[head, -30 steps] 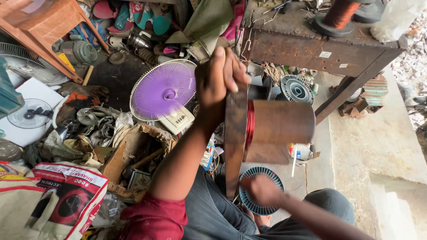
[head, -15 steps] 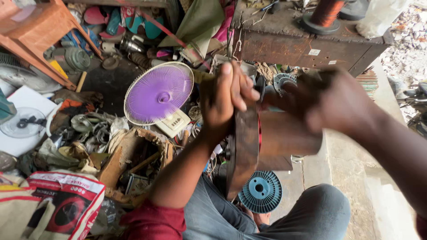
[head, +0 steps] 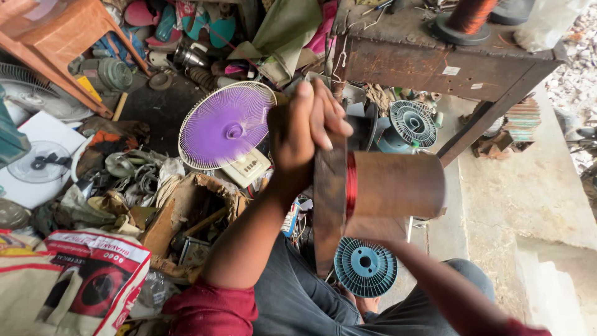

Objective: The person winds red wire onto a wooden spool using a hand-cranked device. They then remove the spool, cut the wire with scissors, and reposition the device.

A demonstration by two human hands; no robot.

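Observation:
My left hand point(head: 305, 134) is shut on the top edge of the round flange point(head: 328, 211) of a large brown spool point(head: 398, 183), held on its side over my lap. A thin band of red copper wire point(head: 351, 183) is wound on the barrel right by the flange. My right forearm point(head: 448, 292) reaches up from the lower right and goes under the spool. The right hand itself is hidden behind it. A blue plastic spool point(head: 365, 267) lies just below, near my knees.
A small fan with a purple grille point(head: 225, 127) stands left of my hand amid scrap, cables and a torn cardboard box point(head: 180, 218). A rusty bench point(head: 435, 59) carries a copper wire reel point(head: 469, 15). An orange stool point(head: 56, 37) and a printed sack point(head: 93, 274) are at the left.
My right hand was on top of the spool's barrel half a second ago; it has dropped away and now only the forearm shows below. My left hand keeps its grip on the flange.

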